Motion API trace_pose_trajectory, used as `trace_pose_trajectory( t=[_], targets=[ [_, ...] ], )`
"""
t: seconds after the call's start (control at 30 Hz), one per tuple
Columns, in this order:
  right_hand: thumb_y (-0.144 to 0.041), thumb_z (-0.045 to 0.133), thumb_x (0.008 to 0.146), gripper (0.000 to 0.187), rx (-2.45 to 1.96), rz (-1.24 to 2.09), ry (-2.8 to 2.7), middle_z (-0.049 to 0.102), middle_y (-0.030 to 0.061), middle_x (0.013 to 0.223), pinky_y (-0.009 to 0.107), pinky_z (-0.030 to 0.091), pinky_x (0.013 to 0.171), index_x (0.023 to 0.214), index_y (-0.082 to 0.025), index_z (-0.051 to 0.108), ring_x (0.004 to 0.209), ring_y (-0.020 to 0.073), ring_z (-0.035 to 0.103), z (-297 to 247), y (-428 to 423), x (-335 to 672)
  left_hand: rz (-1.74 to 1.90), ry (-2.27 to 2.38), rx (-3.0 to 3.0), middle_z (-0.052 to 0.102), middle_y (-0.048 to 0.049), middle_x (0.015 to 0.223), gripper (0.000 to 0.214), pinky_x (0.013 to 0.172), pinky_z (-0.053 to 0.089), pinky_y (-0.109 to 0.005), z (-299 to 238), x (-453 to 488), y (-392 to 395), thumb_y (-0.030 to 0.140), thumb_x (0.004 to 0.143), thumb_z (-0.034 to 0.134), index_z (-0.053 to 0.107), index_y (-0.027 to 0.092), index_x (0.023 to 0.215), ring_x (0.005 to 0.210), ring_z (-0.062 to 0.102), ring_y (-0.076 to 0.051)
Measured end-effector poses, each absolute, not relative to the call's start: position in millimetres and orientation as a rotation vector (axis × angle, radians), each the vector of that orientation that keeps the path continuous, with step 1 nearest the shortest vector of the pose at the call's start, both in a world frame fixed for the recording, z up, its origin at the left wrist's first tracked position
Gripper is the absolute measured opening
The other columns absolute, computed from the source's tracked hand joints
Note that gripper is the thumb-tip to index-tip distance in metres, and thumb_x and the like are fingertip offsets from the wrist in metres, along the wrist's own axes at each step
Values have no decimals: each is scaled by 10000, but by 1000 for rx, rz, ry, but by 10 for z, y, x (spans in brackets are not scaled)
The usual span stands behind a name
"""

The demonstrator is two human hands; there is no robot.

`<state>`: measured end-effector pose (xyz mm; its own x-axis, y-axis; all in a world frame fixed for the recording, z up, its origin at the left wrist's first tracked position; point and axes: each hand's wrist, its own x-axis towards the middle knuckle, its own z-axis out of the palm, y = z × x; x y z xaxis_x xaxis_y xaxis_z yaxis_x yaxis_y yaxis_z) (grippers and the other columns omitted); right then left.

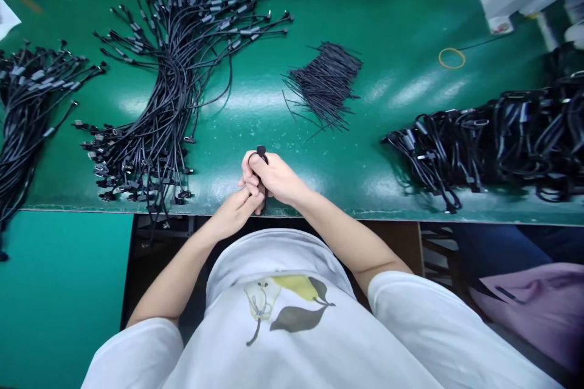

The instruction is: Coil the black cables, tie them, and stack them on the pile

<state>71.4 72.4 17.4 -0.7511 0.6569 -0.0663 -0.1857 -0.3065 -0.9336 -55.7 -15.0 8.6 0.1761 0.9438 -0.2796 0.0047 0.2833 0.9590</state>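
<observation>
Nearest the body, at the table's front edge (319, 214), the left hand (232, 213) and right hand (274, 177) both close on one folded black cable (261, 175). It looks light, limp and easily kinked, best held mid-bundle. Its long axis runs away from the grip, loop end farthest. Beyond lie cable ties (325, 82).

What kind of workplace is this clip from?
Probably a cable assembly or packing bench: piles of loose black cables, a heap of twist ties, coiled cables on a green table.
</observation>
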Motion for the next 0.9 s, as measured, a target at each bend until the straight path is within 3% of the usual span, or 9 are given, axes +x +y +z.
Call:
trace_pose_trajectory(
  t=[0.13,0.23,0.37,0.47,0.57,0.63,0.73,0.83,0.9],
  targets=[
    [-849,400,761,656,-498,2213,-1472,542,-43,532,340,494,877,655,-202,401,570,106,603,186,760,759,844,891,654,619,-59,835,393,741,472,-316,76,-572,-183,554,808,673,660,174,908,747,569,-163],
    [-858,388,753,668,-469,2225,-1442,591,-20,568,348,467,925,623,-204,358,618,114,625,190,767,766,908,838,435,592,-29,766,405,735,506,-338,89,-467,-183,526,756,745,639,169,917,690,588,-156],
    [-833,430,768,661,-446,2237,-1379,592,-5,616,310,491,798,597,-200,348,687,136,637,187,786,788,930,747,303,426,48,602,468,588,495,-276,172,-322,-140,580,758,717,624,132,857,497,431,-76],
    [-849,446,739,678,-454,2236,-1363,596,14,673,286,489,731,582,-196,351,749,151,632,185,804,801,929,766,245,383,50,597,457,483,425,-222,223,-271,-105,589,793,673,613,137,832,484,392,-75],
    [-867,461,706,692,-506,2242,-1353,580,20,684,262,478,670,572,-197,349,764,154,613,169,822,793,953,768,144,389,32,621,373,485,406,-201,232,-240,-79,503,847,655,601,135,815,531,435,-87],
    [-849,467,728,682,-532,2237,-1340,570,26,692,237,446,598,570,-197,347,751,149,599,154,838,783,1017,755,54,325,51,603,299,464,358,-173,213,-217,-59,406,892,628,583,131,782,491,362,-60],
    [-728,574,778,582,-642,2204,-1247,556,6,698,205,412,552,631,-184,428,696,110,562,170,862,791,1100,784,38,213,74,581,262,432,283,-163,145,-186,-25,328,926,576,562,137,747,442,226,-47],
    [-476,745,751,380,-726,2183,-1043,540,-50,721,181,401,531,852,-183,526,582,53,477,252,869,823,1081,858,201,234,69,569,270,447,278,-177,72,-166,-2,348,878,635,581,127,733,460,257,-54],
    [-390,763,736,373,-722,2172,-925,488,-85,683,155,330,462,937,-194,518,497,23,383,322,870,842,1061,905,295,282,57,570,282,462,286,-188,52,-156,4,368,836,675,599,116,735,488,299,-63]
  ],
)
